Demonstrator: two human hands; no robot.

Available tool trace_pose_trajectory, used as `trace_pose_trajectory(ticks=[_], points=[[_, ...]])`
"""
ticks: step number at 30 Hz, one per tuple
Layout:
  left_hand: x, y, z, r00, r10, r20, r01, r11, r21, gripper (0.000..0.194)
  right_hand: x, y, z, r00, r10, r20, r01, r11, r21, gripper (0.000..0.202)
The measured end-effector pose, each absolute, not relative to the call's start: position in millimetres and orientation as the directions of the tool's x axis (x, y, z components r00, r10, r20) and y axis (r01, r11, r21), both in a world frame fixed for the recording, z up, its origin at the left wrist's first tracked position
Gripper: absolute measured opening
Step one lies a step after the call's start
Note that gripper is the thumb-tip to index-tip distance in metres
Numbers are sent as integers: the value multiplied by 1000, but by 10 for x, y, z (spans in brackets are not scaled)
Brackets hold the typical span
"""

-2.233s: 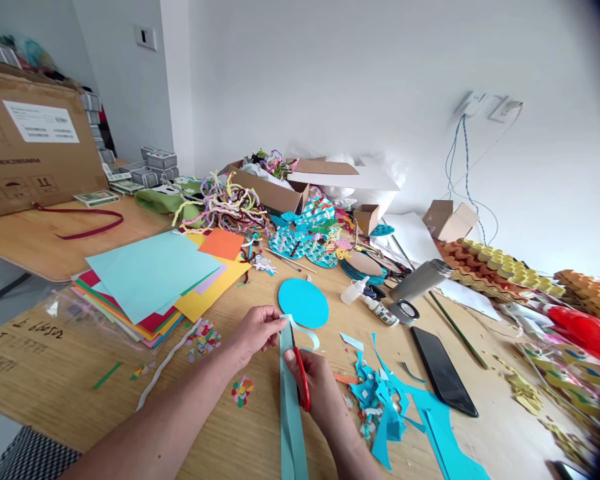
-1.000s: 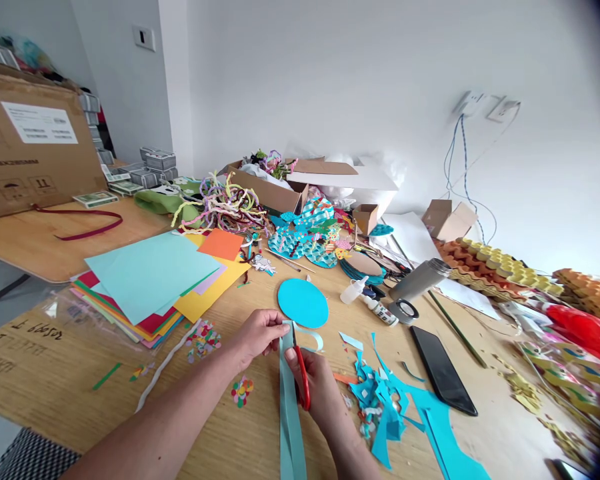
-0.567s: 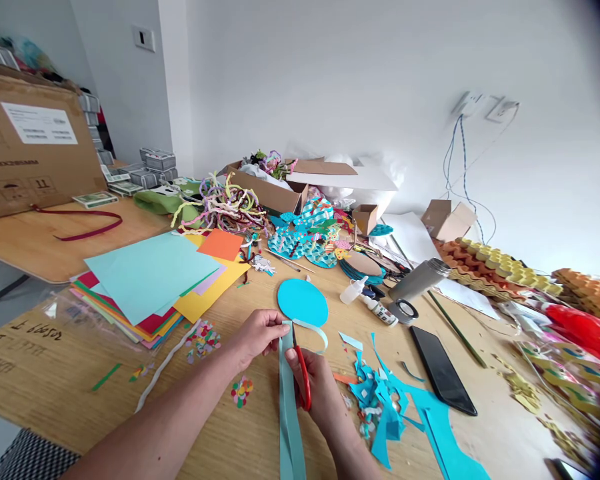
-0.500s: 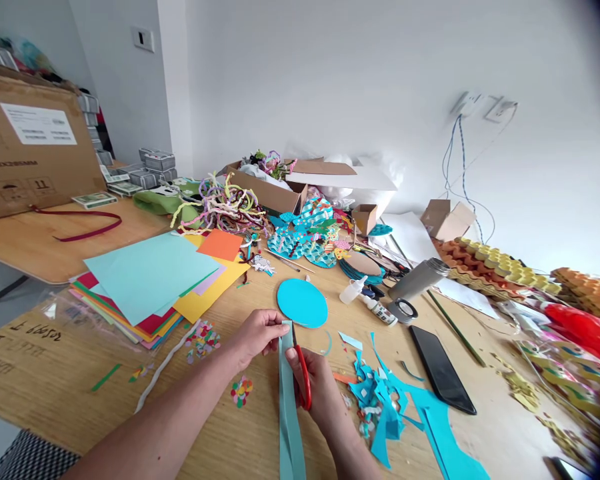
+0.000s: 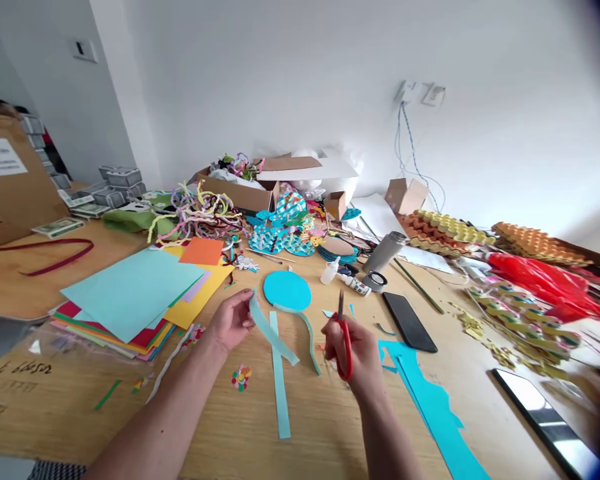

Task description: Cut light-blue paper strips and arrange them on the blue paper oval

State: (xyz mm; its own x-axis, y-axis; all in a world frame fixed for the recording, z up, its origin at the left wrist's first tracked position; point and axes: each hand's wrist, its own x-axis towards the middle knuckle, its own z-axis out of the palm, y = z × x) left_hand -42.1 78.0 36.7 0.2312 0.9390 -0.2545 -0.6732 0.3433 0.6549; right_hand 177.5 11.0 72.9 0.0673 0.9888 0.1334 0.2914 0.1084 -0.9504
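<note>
My left hand [image 5: 234, 319] pinches the upper end of a pale blue-green paper strip [image 5: 273, 335], which hangs down to the right. Beneath it, a second pale strip [image 5: 279, 387] lies straight on the table. A thin curled strip [image 5: 310, 333] rests between the hands, its upper end by the blue paper disc [image 5: 287, 290]. My right hand [image 5: 353, 343] is closed round red-handled scissors [image 5: 347, 357], whose blades point up and away, apart from the paper. Blue paper scraps [image 5: 425, 393] lie right of my right hand, partly hidden by it.
Coloured paper sheets [image 5: 133, 287] are stacked at the left. Beyond the disc stand a glue bottle [image 5: 330, 271] and a grey metal flask [image 5: 386, 251]. A black phone [image 5: 410, 322] lies at the right, another phone [image 5: 545, 423] nearer. Confetti dots [image 5: 241, 377] sit near my left forearm.
A long strip held between both hands is now separate pieces: one in my left hand, others on the table. My right hand with the scissors has moved right, and the view has turned right.
</note>
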Motion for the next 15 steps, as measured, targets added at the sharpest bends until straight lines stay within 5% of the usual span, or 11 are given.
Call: trace_pose_trajectory(ticks=[3, 6, 10, 15], points=[[-430, 762, 394, 273, 929, -248, -663, 369, 651, 11, 1942, -122, 691, 15, 999, 31, 591, 17, -807, 39], [-408, 732, 411, 306, 921, -242, -620, 386, 683, 9, 2050, -415, 542, 41, 998, -45, 889, -57, -454, 33], [-316, 700, 378, 317, 919, -234, -502, 372, 781, 12, 2049, -709, 398, 46, 986, -159, 987, -69, -146, 18], [-185, 689, 253, 289, 933, -214, -252, 289, 924, 28, 1957, -751, 476, 47, 975, -217, 999, -46, 10, 18]])
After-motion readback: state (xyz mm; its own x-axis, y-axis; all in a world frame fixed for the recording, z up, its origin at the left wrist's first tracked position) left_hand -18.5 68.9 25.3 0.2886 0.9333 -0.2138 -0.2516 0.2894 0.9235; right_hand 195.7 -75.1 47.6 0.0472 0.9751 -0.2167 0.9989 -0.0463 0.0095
